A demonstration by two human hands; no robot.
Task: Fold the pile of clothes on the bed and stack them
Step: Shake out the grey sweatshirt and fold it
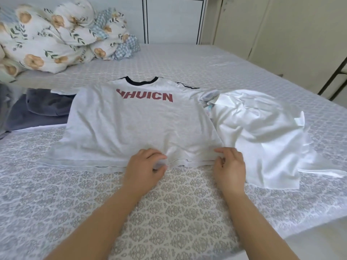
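A light grey T-shirt (135,121) with red letters and a black collar lies spread flat on the bed, collar away from me. My left hand (144,167) pinches the shirt's near hem at its middle, thumb under the fabric. My right hand (230,164) rests at the hem's right corner, fingers curled onto the cloth. A crumpled white garment (262,132) lies just right of the shirt. Dark grey-blue clothes (41,109) lie heaped at the left.
The patterned bedsheet (169,212) covers the bed in front of me. A bundled floral quilt (56,34) sits at the far left by the white headboard (172,19). The bed's right edge drops off near cream cupboard doors (281,34).
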